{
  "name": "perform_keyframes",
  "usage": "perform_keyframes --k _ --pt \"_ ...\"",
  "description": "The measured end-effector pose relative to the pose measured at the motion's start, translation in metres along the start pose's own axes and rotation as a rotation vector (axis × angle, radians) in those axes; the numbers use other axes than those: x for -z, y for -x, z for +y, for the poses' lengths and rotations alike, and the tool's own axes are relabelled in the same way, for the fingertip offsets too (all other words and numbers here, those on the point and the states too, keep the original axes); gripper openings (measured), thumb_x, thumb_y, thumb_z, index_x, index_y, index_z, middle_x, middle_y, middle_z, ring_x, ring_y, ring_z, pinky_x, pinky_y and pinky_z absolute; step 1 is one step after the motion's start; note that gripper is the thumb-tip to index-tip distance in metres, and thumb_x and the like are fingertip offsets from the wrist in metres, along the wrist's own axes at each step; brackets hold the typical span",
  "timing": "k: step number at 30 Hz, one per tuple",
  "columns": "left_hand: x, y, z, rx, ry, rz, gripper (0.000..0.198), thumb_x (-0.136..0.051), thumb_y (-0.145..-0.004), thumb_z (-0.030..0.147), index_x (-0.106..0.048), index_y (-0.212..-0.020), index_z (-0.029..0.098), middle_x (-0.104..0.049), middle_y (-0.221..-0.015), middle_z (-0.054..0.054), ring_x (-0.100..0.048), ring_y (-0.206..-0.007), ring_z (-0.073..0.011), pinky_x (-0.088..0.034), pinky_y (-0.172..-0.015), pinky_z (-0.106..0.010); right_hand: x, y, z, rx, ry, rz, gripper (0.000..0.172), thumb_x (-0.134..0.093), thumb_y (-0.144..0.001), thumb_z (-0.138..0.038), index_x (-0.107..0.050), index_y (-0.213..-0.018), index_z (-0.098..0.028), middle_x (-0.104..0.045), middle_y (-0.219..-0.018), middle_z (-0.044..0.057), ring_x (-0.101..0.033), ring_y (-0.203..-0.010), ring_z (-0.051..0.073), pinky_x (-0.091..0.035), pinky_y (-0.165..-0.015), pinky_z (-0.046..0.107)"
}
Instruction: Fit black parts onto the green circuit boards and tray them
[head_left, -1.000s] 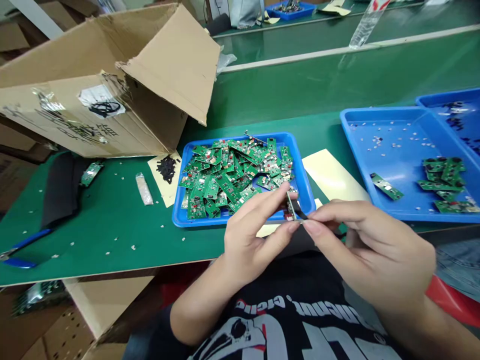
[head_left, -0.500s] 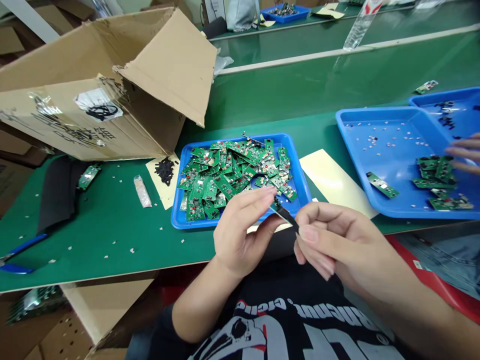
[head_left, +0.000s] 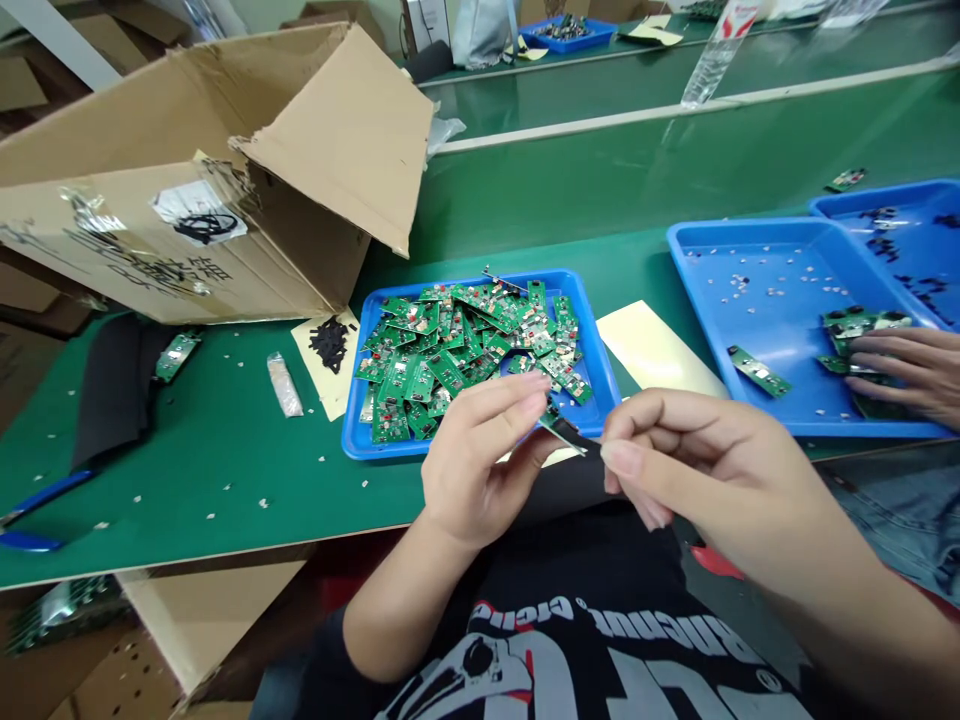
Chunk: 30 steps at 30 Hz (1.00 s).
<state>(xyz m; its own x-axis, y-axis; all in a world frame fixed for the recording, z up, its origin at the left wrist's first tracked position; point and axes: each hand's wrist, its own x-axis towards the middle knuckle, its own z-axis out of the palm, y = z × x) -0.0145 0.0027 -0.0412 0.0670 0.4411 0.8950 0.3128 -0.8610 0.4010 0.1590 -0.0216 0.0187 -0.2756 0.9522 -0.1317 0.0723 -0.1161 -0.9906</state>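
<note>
My left hand (head_left: 487, 450) grips a small green circuit board (head_left: 559, 428) by its edges, in front of the near rim of a blue tray (head_left: 480, 450). A black strip (head_left: 576, 437) lies along the board, its end sticking out past it. Between thumb and fingers, my right hand (head_left: 675, 460) pinches that free end of the strip. Many green circuit boards (head_left: 450, 365) are heaped in the tray. Left of it, a pile of short black strips (head_left: 330, 343) rests on cream paper (head_left: 319, 380).
An open cardboard box (head_left: 187, 240) stands back left. Blue-handled cutters (head_left: 34, 520), a black foam sheet (head_left: 112, 400) and a small clear packet (head_left: 284, 385) lie left. At right, a co-worker's hand (head_left: 911, 370) touches boards in another blue tray (head_left: 780, 320). A bottle (head_left: 716, 60) stands behind.
My right hand has shifted slightly right and up, and the strip's end now bends away from the board. The co-worker's hand has come down onto the boards in the right tray.
</note>
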Motion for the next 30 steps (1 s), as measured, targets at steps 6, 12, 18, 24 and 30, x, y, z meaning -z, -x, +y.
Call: perform_keyframes --k 6,12,18,24,30 --pt "0.001 0.001 -0.004 0.002 0.113 -0.012 0.041 -0.068 -0.083 0.009 -0.060 -0.123 0.014 -0.073 -0.107 -0.009 -0.070 -0.102 -0.0183 -0.062 -0.083 -0.033 -0.001 -0.003 -0.008 0.148 0.317 0.068 0.012 -0.062 -0.080 -0.021 -0.062 -0.069 -0.021 -0.053 -0.048 -0.006 -0.047 -0.040 0.006 -0.032 -0.033 0.014" --pt "-0.003 0.002 -0.004 -0.028 0.208 -0.012 0.042 -0.068 -0.084 0.010 -0.059 -0.125 0.009 -0.072 -0.106 -0.012 -0.070 -0.103 -0.0185 -0.061 -0.085 -0.030 -0.003 -0.001 -0.017 0.528 0.719 0.144 0.016 -0.054 -0.085 -0.008 -0.059 -0.077 -0.021 -0.060 -0.055 -0.006 -0.055 -0.045 0.006 -0.040 -0.042 0.017" --pt "-0.004 0.005 0.002 0.010 0.247 -0.057 0.051 -0.069 -0.083 0.014 -0.054 -0.132 0.009 -0.072 -0.111 -0.014 -0.070 -0.100 -0.0178 -0.060 -0.084 -0.028 0.000 -0.006 -0.014 0.778 0.892 0.129 0.015 -0.051 -0.091 -0.012 -0.058 -0.082 -0.021 -0.069 -0.070 -0.001 -0.065 -0.060 0.010 -0.052 -0.060 0.020" --pt "0.004 0.003 0.020 0.225 0.310 -0.193 0.037 -0.052 -0.095 0.025 -0.058 -0.130 0.015 -0.074 -0.106 -0.013 -0.070 -0.090 -0.0178 -0.060 -0.077 -0.029 0.004 -0.008 -0.003 0.797 0.847 0.163 0.007 -0.054 -0.094 -0.021 -0.060 -0.090 -0.023 -0.072 -0.080 0.002 -0.065 -0.061 0.012 -0.053 -0.059 0.023" --pt "0.018 -0.009 0.033 0.438 0.446 -0.369 0.037 -0.041 -0.100 0.023 -0.057 -0.133 0.019 -0.073 -0.089 -0.008 -0.069 -0.083 -0.0177 -0.059 -0.078 -0.031 0.014 -0.007 -0.004 0.758 0.856 0.013 0.014 -0.052 -0.096 -0.025 -0.064 -0.089 -0.022 -0.069 -0.069 0.000 -0.066 -0.060 0.013 -0.053 -0.063 0.025"
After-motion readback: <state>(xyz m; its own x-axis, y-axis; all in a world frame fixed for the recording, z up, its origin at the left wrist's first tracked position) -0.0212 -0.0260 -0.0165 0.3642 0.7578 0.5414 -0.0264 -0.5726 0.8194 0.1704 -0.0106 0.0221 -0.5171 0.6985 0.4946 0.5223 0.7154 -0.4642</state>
